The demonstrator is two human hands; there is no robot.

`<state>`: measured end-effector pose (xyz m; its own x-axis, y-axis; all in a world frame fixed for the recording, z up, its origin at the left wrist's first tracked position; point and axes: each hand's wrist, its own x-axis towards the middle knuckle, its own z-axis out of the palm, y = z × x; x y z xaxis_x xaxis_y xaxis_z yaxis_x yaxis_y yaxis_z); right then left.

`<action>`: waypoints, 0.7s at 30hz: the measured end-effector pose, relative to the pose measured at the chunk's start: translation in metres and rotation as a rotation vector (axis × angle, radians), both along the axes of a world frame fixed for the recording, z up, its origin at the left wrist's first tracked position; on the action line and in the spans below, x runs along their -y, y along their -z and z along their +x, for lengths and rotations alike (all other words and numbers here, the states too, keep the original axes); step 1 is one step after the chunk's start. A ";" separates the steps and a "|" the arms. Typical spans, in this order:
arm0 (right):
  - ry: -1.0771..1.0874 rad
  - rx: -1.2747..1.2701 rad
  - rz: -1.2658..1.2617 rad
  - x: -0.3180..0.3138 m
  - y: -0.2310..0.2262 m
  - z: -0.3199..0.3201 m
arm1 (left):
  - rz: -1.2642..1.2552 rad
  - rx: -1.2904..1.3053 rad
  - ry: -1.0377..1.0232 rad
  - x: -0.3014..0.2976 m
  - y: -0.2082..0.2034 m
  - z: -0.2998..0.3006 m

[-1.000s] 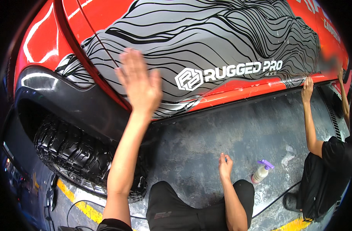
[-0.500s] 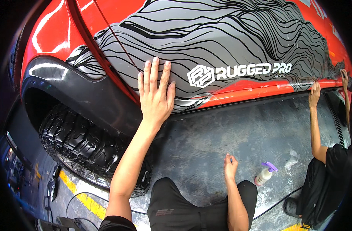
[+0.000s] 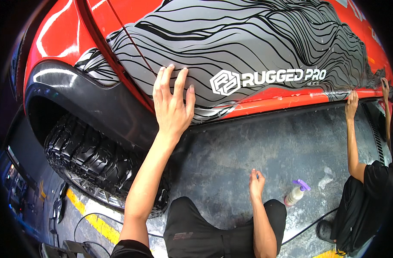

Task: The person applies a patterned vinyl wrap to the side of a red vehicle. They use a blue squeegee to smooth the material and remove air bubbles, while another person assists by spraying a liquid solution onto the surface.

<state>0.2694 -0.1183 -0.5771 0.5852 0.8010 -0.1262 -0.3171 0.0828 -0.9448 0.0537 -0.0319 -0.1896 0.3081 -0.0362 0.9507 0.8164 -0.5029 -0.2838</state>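
Observation:
My left hand reaches up to the red vehicle door, its fingers a little bent and spread. The fingertips rest on the grey decal with black wavy lines, or very close to it. I see nothing held in this hand. Lower down, above my knee, my right hand is closed in a pinch. A small blue bit of something shows between its fingers; its kind cannot be made out. White lettering and a hexagonal emblem lie on the decal, right of my left hand.
A co-worker's hands touch the door's lower edge at the right. A spray bottle with a purple trigger stands on the grey floor. The big black tyre and dark fender flare are at left. Cables cross the floor.
My left hand has gone from nearly flat on the decal to bent fingers, spread wider. My right hand stays pinched in about the same place. The co-worker's hands have hardly moved.

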 end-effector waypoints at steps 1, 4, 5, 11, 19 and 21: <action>-0.009 -0.005 0.000 0.001 -0.002 0.000 | -0.001 0.004 0.002 0.000 -0.001 0.001; 0.007 0.020 0.001 0.001 -0.006 -0.003 | -0.004 0.012 0.003 0.002 -0.005 0.002; 0.007 0.019 0.000 0.000 -0.007 -0.004 | -0.004 0.014 0.002 0.003 -0.005 0.002; 0.009 0.011 0.020 -0.002 -0.006 -0.004 | -0.008 0.024 0.002 0.004 -0.007 0.004; 0.017 0.026 0.016 -0.003 -0.009 -0.004 | -0.018 0.021 0.003 0.005 -0.007 0.003; 0.013 0.027 0.001 -0.001 -0.013 -0.006 | -0.022 0.020 -0.001 0.005 -0.007 0.002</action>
